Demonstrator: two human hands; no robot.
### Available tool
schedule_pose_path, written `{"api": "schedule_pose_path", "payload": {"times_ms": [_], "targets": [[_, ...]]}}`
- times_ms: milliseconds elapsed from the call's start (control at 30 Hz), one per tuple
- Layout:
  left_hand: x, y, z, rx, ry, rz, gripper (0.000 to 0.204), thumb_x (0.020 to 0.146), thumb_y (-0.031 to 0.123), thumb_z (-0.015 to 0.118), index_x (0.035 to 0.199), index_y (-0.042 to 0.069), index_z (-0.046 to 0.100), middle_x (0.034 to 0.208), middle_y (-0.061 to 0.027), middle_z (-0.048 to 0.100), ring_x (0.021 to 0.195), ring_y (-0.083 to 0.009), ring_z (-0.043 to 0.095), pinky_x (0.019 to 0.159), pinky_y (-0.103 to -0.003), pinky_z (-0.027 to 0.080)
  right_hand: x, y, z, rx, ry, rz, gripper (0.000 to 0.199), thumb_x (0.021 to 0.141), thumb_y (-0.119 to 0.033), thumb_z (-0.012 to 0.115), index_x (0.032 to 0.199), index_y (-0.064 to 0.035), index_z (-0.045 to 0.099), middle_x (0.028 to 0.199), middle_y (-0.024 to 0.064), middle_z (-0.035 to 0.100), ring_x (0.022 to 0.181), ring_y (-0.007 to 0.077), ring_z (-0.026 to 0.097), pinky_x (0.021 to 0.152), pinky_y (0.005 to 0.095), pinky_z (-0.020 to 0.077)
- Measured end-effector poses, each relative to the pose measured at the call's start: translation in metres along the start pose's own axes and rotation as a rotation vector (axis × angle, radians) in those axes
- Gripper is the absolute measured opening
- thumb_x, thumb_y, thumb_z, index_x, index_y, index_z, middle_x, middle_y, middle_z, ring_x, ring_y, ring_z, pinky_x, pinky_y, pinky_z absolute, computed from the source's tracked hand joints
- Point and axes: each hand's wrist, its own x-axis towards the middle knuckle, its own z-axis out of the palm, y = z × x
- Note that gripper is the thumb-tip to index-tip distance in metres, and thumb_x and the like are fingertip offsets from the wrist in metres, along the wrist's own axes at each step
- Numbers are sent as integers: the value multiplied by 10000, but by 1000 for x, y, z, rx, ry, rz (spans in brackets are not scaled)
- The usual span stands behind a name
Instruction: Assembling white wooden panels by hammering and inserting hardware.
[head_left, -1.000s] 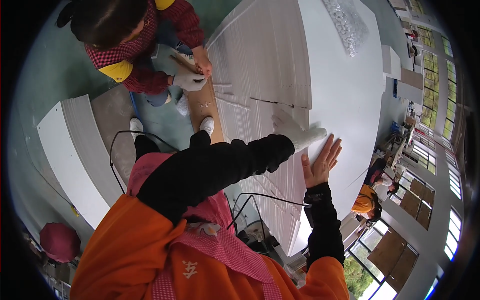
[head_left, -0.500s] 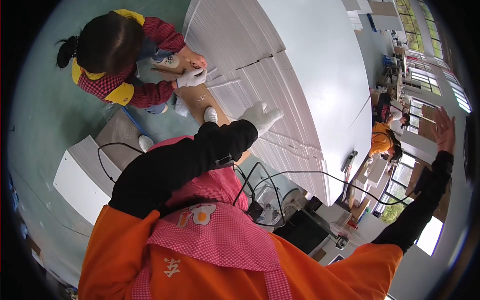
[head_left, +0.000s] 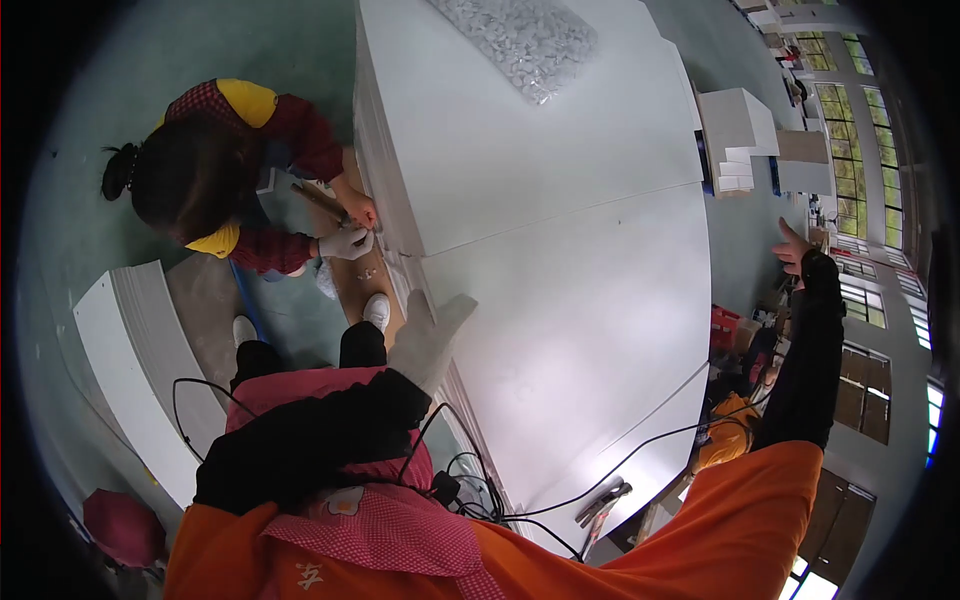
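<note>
My left hand (head_left: 428, 342), in a white glove, is over the near-left edge of a tall stack of white boards (head_left: 560, 290). Its thumb and fingers are spread and nothing is between them; whether it touches the boards I cannot tell. My bare right hand (head_left: 793, 248) is raised out to the right, beyond the far side of the stack, fingers stretched and empty. On the stack's top lies a clear plastic bag (head_left: 535, 45) full of small white pieces. A long tool with a dark handle (head_left: 605, 505) rests at the stack's lower corner.
A co-worker (head_left: 215, 170) crouches at the stack's left side, both hands close to its edge. Another pile of white boards (head_left: 140, 370) stands on the left. A black cable (head_left: 640, 445) runs across my front. White boxes (head_left: 735, 125) are at the far right.
The view has shifted, bringing more of the stack's top and the bag of pieces into sight. My gloved left hand has its fingers spread wider. The co-worker still crouches at the stack's side.
</note>
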Motion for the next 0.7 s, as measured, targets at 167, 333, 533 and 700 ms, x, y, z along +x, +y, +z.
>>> {"api": "schedule_pose_path", "payload": {"times_ms": [167,333,533,700], "targets": [[9,23,0,-914,-23,-156,388,911,239,507,1235,34,453,1016,-56,566,902,-161,559,707,-314,476,157,55,47,427,50,-306,988,730,-809,317,1366,-53,349,1434,128,304,1325,274,271,1064,436,212],[-5,20,-11,-377,94,-20,350,931,240,445,1165,-12,508,1078,-59,577,979,-171,553,846,-276,423,102,-74,158,732,-193,-314,747,825,-634,432,1308,-63,445,1226,124,537,1071,238,533,913,328,406],[13,25,5,-930,32,-86,445,820,153,563,1248,97,455,1254,-174,468,982,-341,569,807,-354,498,133,-20,107,832,-311,-330,855,816,-700,355,1339,-24,371,1279,144,489,1156,266,484,970,359,391],[14,45,-35,-1140,-210,-421,720,874,495,475,1325,-43,315,1248,-141,519,1192,-246,450,987,-276,345,174,28,69,711,110,-585,665,885,-557,418,1344,-78,373,1299,96,468,1176,243,460,965,351,392]]}}
